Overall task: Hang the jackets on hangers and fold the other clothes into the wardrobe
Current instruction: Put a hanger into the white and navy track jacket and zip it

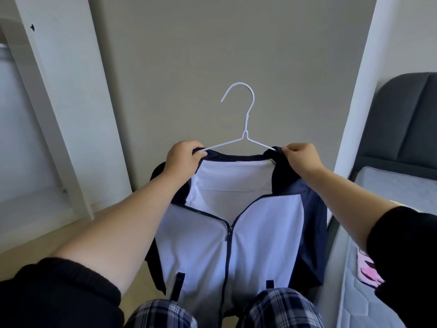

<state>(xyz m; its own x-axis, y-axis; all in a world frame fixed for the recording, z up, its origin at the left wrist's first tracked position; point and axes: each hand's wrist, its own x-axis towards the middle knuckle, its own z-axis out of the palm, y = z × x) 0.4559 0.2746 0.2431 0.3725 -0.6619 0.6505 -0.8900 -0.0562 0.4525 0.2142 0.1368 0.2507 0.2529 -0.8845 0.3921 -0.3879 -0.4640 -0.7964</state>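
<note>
A white and navy zip jacket (224, 237) hangs in front of me on a white wire hanger (246, 119), its hook pointing up and left. My left hand (182, 157) grips the jacket's left shoulder together with the hanger's arm. My right hand (300, 157) pinches the navy collar at the right shoulder over the other hanger arm. The zip is part open at the top, showing the white lining. The jacket's lower part drapes over my checked trousers.
The open white wardrobe (71, 110) stands at the left, its shelf space at the far left. A grey wall lies ahead. At the right are a bed with a grey headboard (402, 114), a bare mattress (378, 292) and a pink item (369, 271) on it.
</note>
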